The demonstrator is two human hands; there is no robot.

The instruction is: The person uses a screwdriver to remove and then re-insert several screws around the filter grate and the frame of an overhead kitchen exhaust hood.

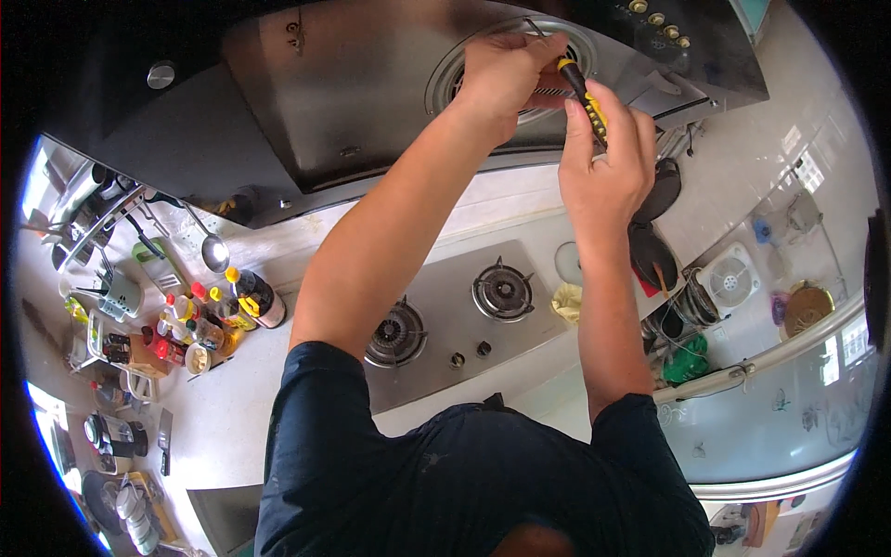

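Screwdriver [575, 84], its handle black and yellow, slanted beneath the round vent [434, 91] of the dark range hood [371, 79]. Of the two hands, the right hand [608, 167] pinched the handle between thumb and fingers. The left hand [501, 74] was raised to the tool's upper end, its fingers drawn together by the yellow collar; whether they gripped the shaft could not be told. Below, a two-burner hob [444, 364] sat in the worktop [232, 418], with bottles [257, 299] clustered to its left.
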